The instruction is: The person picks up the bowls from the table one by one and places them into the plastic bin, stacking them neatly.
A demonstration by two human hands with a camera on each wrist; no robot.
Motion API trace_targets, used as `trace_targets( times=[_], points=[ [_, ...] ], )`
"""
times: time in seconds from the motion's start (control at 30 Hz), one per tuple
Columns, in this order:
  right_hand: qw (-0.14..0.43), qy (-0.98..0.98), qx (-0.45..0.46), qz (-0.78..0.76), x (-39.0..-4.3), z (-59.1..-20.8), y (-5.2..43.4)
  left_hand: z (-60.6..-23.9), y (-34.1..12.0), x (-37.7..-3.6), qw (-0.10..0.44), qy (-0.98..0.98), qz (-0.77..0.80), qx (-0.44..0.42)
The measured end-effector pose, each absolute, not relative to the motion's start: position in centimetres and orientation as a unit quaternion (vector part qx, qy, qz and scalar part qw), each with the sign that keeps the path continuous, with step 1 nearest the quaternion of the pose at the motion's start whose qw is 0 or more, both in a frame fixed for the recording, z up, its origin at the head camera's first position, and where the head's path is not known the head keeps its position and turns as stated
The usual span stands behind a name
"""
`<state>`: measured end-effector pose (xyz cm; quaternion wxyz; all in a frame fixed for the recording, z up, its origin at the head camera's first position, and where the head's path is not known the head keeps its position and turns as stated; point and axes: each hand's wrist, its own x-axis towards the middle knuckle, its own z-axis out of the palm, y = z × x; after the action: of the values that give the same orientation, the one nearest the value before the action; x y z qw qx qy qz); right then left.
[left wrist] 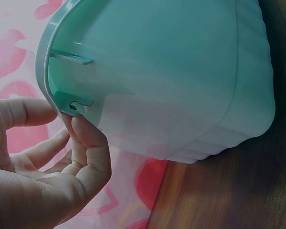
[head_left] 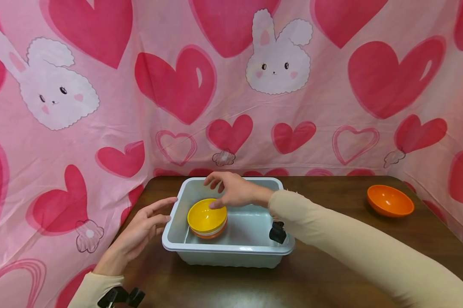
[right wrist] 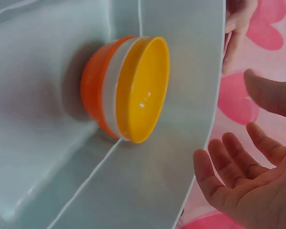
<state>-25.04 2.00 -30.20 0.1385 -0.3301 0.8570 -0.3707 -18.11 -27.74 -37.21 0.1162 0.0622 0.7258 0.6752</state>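
Observation:
A pale grey-blue plastic tub stands on the table. Inside it, towards its left end, a stack of bowls rests: a yellow bowl on top, a white bowl beneath, an orange bowl lowest. My left hand holds the tub's left rim, index finger above and thumb underneath in the left wrist view. My right hand hovers over the stack with fingers spread and nothing in it; the right wrist view shows it apart from the bowls.
Another orange bowl sits on the brown table at the right. Pink cloth printed with hearts and rabbits hangs behind and on both sides. Tall tub walls surround the stack.

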Motion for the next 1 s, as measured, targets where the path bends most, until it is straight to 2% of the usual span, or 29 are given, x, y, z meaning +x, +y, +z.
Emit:
trace_targets(
  times=[0.17,0.43,0.7,1.0],
  points=[
    [0.144,0.856,-0.338,-0.365,-24.4,-29.7,2.3,-37.2,-27.7,-18.1,0.115,0.725,0.676,0.063],
    [0.110,0.859,-0.352,-0.355,-23.5,-29.0,3.4,-37.3,-27.7,-18.0,0.111,0.722,0.679,0.067],
    [0.109,0.857,-0.355,-0.357,-22.8,-28.5,5.0,-37.3,-27.7,-18.0,0.109,0.726,0.676,0.063],
    [0.080,0.863,-0.357,-0.348,-22.2,-28.0,6.6,-37.3,-27.6,-18.0,0.112,0.728,0.674,0.058]
  ],
)
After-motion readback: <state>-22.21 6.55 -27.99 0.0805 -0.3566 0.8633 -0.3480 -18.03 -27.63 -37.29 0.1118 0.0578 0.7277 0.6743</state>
